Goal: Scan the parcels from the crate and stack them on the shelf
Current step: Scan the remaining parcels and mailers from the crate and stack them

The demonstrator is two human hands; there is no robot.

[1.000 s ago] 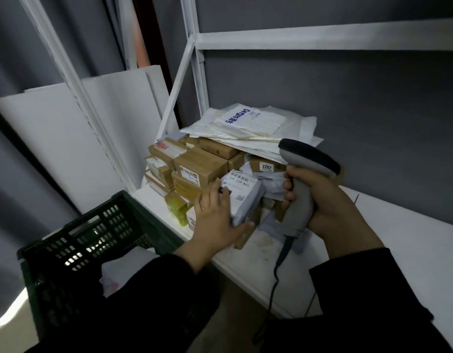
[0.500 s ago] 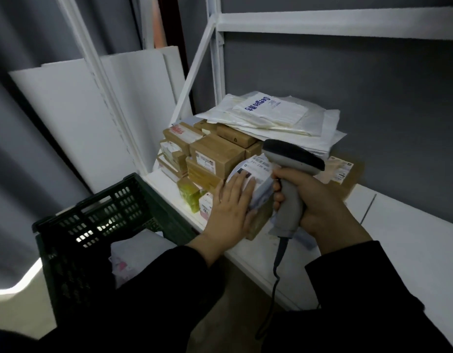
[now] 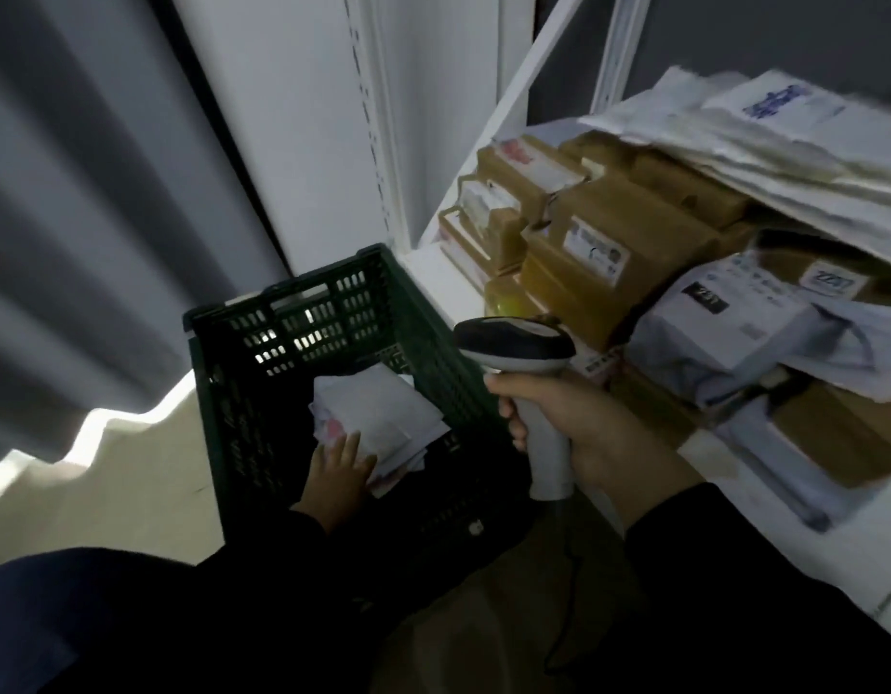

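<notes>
Left hand [image 3: 339, 468] inside the crate [image 3: 293, 300], fingers flat on a white parcel [image 3: 383, 413]; right hand [image 3: 578, 428] grips the scanner [image 3: 513, 340] just beside the crate.

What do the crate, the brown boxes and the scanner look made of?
Crate: likely rigid dark green plastic, given its moulded lattice walls. Brown boxes: matte cardboard, with paper labels stuck on. Scanner: seemingly smooth hard plastic, grey handle, dark head.

Left hand [image 3: 340, 468] extending down and forward, fingers lying straight, dark sleeve covering forearm. Right hand [image 3: 583, 433] gripping scanner [image 3: 513, 343] handle, fingers curling round it.
</notes>
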